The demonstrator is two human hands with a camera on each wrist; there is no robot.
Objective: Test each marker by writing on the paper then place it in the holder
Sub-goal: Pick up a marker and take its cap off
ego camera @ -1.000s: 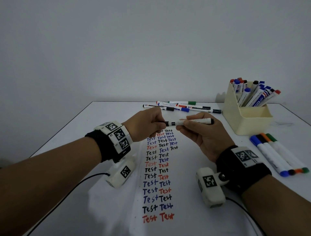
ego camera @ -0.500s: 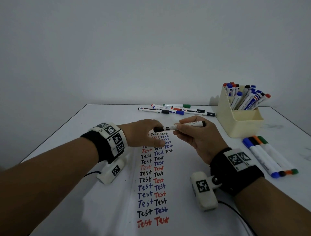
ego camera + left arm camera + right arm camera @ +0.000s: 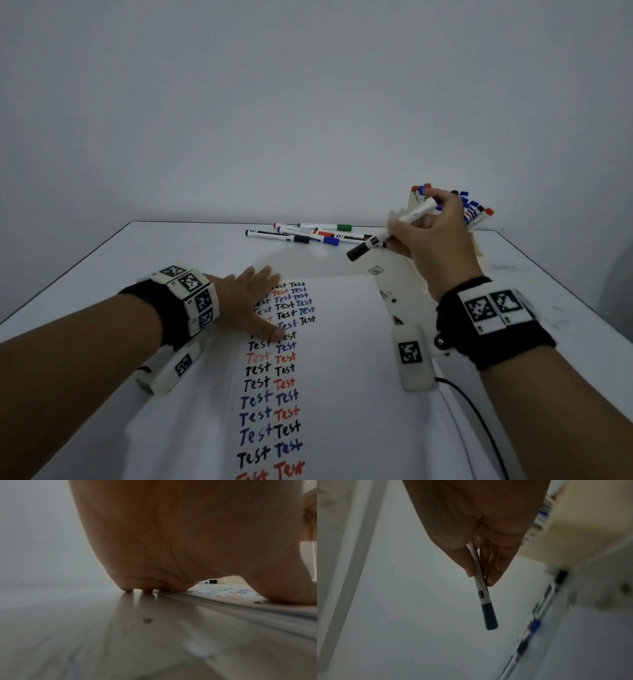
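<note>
Marker [image 3: 394, 229], capped a second ago above the paper [image 3: 337, 359], now rides in my right hand's [image 3: 433, 240] pinch toward the holder [image 3: 479, 255], left hand [image 3: 251, 303] flat on the sheet — test done, drop-off next.

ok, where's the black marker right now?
In the head view the black marker is at right, off the table, held by the right hand in front of the holder, cap end pointing down-left.
</note>
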